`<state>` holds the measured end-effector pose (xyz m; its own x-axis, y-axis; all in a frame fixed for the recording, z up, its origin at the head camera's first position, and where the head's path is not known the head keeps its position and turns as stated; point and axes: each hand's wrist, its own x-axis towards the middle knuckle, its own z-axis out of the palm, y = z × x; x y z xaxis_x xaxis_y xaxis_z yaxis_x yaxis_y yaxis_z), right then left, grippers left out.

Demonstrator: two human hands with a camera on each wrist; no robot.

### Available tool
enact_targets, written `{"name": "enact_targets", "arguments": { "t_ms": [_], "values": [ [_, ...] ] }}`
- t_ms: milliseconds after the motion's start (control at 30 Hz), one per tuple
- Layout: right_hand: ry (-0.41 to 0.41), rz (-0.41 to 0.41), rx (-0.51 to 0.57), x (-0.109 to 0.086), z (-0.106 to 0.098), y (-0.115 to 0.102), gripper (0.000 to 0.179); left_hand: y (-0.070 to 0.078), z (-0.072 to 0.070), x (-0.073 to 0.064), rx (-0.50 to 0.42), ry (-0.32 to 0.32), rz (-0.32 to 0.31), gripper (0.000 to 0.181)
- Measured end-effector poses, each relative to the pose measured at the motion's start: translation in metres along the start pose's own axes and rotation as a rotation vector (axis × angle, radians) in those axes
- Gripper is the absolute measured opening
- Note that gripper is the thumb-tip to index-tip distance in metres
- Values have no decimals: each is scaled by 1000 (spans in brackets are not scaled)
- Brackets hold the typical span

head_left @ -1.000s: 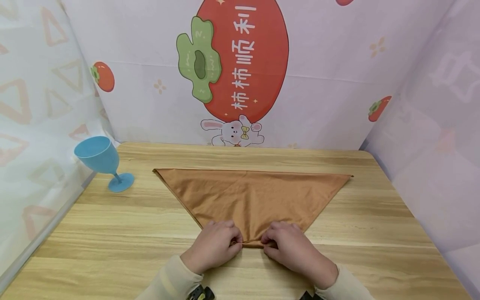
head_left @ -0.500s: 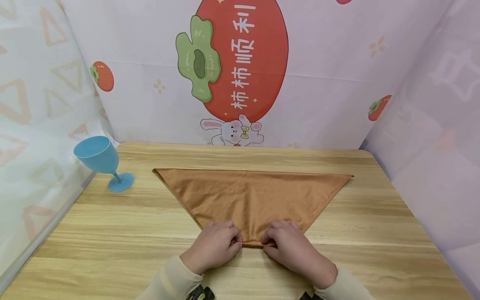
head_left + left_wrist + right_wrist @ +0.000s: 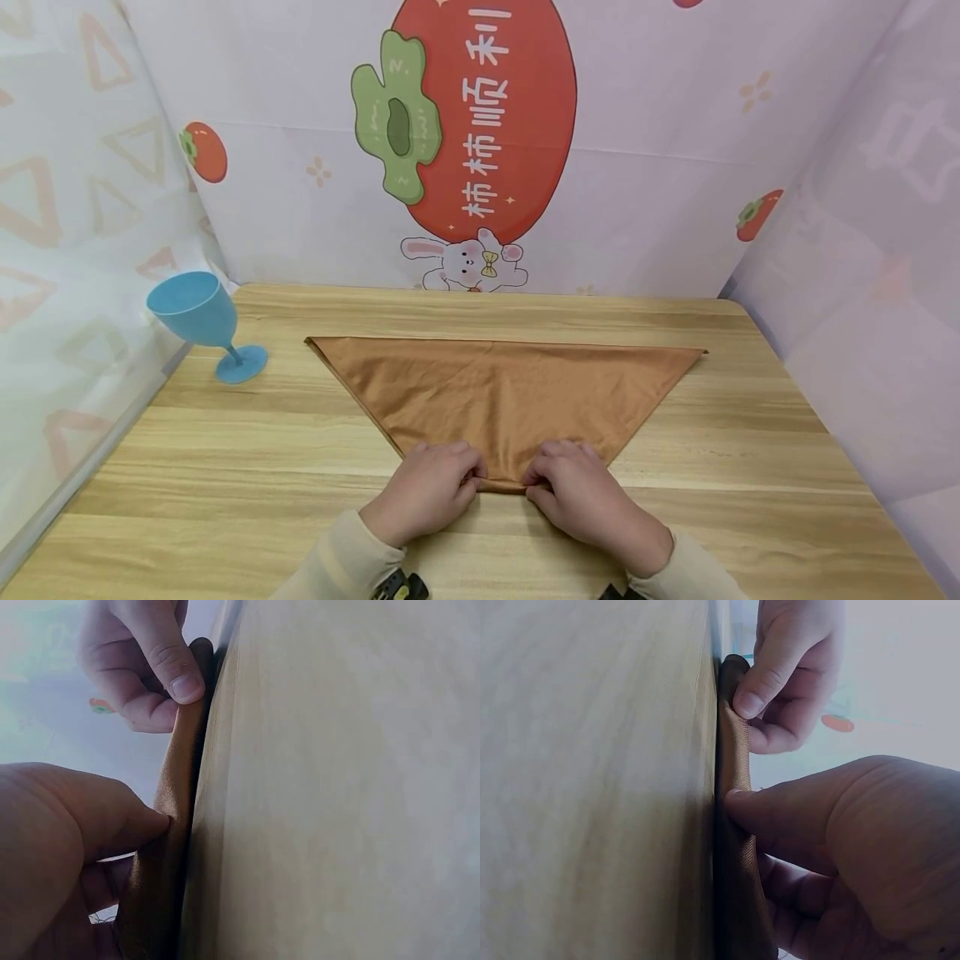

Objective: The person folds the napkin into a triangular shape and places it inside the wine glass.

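A shiny brown cloth napkin lies on the table, its long straight edge at the back and its sides narrowing toward the person. The near edge is turned over into a narrow folded band. My left hand pinches this band at its left end between thumb and curled fingers. At the right end my right hand pinches it the same way. Both wrist views show the thumbs on the near side of the rolled cloth, close over the wood. The fingertips behind the fold are partly hidden.
A blue plastic goblet stands at the back left of the wooden table. Printed white sheets with persimmon pictures hang behind the table and along both sides.
My left hand's fingers have shifted slightly on the cloth, and the folded band between the hands looks a little wider. The right hand has barely moved; the goblet stays put.
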<state>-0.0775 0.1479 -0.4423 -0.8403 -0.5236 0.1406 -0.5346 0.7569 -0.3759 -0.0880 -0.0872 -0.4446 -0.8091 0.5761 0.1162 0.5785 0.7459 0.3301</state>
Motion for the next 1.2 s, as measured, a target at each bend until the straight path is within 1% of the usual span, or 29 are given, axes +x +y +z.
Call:
{"name": "enact_targets", "arguments": {
  "t_ms": [100,233,333,433,567,667,1033,1200],
  "values": [
    [-6,4,8,0,1,0,12,-1,0,0,-7,19,11,14],
    [-7,7,15,1,1,1,12,-2,1,0,6,43,24,16],
    [-8,9,19,1,1,1,12,-2,1,0,20,47,26,17],
    [-9,8,24,0,2,2,12,-2,1,0,22,30,18,17],
    [-12,11,48,0,2,3,13,-2,1,0,7,-19,-9,17],
    [-17,27,81,1,3,5,13,-3,1,0,-3,-42,-24,20],
    [-24,100,189,4,2,5,16,-3,3,0,8,-26,-36,18],
    [-24,115,204,5,2,4,18,-2,3,0,23,-23,-34,15]
  ]
}}
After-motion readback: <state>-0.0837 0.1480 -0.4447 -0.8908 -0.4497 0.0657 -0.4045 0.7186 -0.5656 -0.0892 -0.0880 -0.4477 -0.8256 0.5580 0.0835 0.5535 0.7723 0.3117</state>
